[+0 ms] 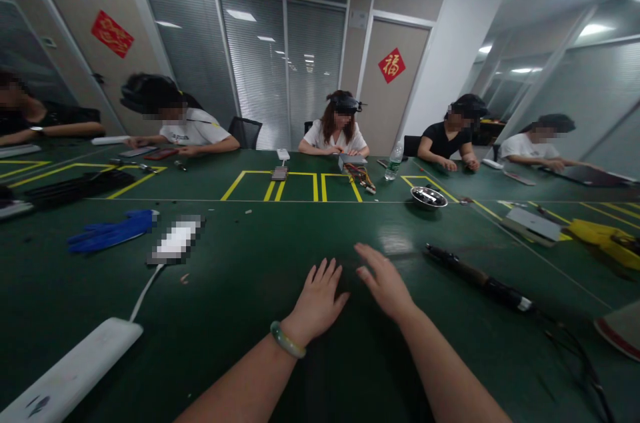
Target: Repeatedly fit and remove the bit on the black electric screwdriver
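My left hand lies flat on the green table with fingers spread, holding nothing; a pale green bangle circles its wrist. My right hand hovers just beside it, fingers stretched forward and empty. Both hands rest near the table's middle front. The nearest object to my right hand is a long black electric screwdriver with its cable trailing right.
A white power strip lies front left, a blue glove beyond it. A metal bowl, water bottle, wired box and yellow tape outlines sit farther out. Several people sit along the far side.
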Action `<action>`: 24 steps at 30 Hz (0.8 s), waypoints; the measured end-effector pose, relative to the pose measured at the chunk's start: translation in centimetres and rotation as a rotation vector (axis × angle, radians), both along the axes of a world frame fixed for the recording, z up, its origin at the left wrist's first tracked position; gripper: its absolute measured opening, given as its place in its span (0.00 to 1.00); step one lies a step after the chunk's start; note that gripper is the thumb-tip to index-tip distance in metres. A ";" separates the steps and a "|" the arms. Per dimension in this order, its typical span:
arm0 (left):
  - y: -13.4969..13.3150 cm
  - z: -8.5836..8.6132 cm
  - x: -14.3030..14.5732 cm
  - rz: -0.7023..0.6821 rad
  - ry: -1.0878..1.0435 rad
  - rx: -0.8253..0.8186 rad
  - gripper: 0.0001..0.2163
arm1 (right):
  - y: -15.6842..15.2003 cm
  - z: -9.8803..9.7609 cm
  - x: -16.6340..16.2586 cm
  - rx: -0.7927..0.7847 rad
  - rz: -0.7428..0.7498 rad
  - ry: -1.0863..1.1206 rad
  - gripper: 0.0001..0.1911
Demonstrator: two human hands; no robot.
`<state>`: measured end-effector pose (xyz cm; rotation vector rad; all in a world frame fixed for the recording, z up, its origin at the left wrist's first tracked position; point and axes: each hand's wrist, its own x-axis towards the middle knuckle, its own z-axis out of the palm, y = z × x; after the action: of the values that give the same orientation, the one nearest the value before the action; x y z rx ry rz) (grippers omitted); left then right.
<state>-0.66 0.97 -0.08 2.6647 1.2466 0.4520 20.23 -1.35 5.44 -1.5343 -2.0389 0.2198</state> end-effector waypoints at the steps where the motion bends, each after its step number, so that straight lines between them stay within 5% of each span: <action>1: -0.1 0.6 -0.1 -0.006 -0.006 -0.021 0.29 | 0.0 0.1 2.7 0.057 -0.164 -0.008 0.26; 6: -0.4 1.7 -0.1 -0.010 0.009 -0.119 0.30 | -3.4 -1.0 18.4 0.301 -0.976 -0.180 0.29; 8: -0.4 1.7 -0.1 -0.002 0.010 -0.134 0.30 | -5.7 -2.2 23.6 0.253 -1.126 -0.255 0.30; 13: -0.5 1.6 0.0 0.001 -0.014 -0.131 0.30 | -8.6 -4.4 29.7 -0.206 -1.090 -0.258 0.34; 20: -0.5 1.7 -0.1 -0.005 0.002 -0.110 0.29 | -8.4 -5.4 31.2 -0.131 -0.912 -0.249 0.37; 24: -0.5 1.4 -0.2 -0.008 -0.012 -0.094 0.29 | -9.1 -5.8 31.2 -0.094 -0.945 -0.220 0.37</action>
<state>-0.87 0.47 1.33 2.5841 1.2217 0.3965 51.44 -10.41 -0.33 -2.4678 -1.2404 -0.2360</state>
